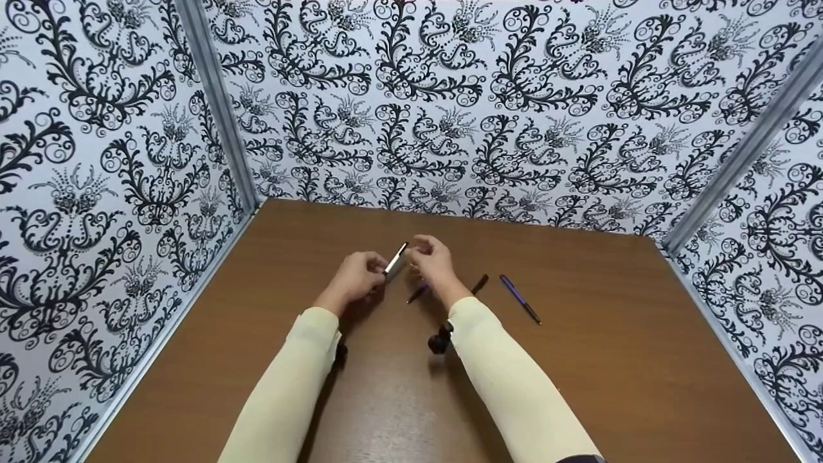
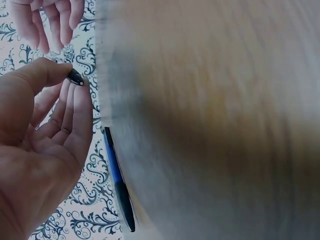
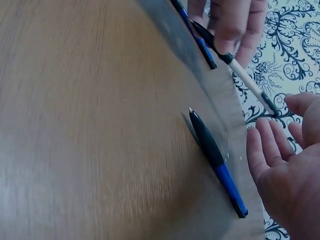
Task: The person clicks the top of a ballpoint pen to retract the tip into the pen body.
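My left hand (image 1: 361, 273) pinches a white pen (image 1: 395, 258) with black ends between thumb and fingertips, slanted up and away above the table. In the left wrist view only the pen's black tip (image 2: 75, 77) shows past the thumb. My right hand (image 3: 295, 160) is beside the pen's far end, fingers loosely extended with nothing in them; contact with the pen cannot be made out. Below the right hand lies a blue pen with a black grip (image 3: 215, 150). Partly hidden by the right wrist is a dark pen (image 1: 479, 284).
Farther right on the brown wooden table (image 1: 611, 360) lies another blue pen (image 1: 521, 299). Black-and-white patterned walls (image 1: 424, 128) stand at the back and both sides. A dark wrist camera (image 1: 440, 341) hangs under the right cuff.
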Tool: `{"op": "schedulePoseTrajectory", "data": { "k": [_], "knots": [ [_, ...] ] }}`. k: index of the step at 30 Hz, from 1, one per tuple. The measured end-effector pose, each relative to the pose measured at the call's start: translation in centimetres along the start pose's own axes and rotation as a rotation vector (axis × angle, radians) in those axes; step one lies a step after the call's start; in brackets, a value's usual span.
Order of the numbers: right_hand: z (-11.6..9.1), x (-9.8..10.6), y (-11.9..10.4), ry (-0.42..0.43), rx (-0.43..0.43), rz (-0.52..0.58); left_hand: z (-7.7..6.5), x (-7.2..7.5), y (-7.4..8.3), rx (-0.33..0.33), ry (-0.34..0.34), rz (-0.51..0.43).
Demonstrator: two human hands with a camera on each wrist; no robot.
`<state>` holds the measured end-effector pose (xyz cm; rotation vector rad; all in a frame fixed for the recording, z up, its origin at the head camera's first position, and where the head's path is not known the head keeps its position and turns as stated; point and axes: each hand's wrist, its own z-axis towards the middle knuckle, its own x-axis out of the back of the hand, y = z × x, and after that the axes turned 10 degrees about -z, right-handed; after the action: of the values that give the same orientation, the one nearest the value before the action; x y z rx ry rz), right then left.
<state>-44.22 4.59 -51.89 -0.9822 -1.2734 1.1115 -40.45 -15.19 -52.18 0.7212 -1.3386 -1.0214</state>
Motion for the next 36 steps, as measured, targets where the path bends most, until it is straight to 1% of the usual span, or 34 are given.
{"op": "schedulePoseTrajectory", "data": {
  "k": [6, 11, 20, 27, 31, 36],
  "knots": [
    [0.1, -0.2, -0.2, 0.029, 0.031, -0.016, 0.0, -0.4, 0.4, -0.01, -0.007, -0.041],
    [0.1, 0.0, -0.3, 0.04, 0.049, -0.014, 0.0, -0.6, 0.5, -0.022, -0.004, -0.065],
    [0.0, 0.3, -0.7, 0.034, 0.062, 0.078, 0.1, -0.8, 1.0, -0.053, -0.002, -0.121],
    [0.1, 0.3, -0.9, 0.034, 0.053, 0.116, 0.1, -1.0, 1.3, -0.045, 0.0, -0.141],
    [0.2, 0.3, -1.1, 0.027, 0.062, 0.128, 0.1, -1.1, 1.4, -0.044, 0.004, -0.187],
    [0.1, 0.4, -1.6, 0.013, 0.084, 0.113, 0.1, -1.2, 1.5, -0.045, 0.01, -0.253]
  ]
}}
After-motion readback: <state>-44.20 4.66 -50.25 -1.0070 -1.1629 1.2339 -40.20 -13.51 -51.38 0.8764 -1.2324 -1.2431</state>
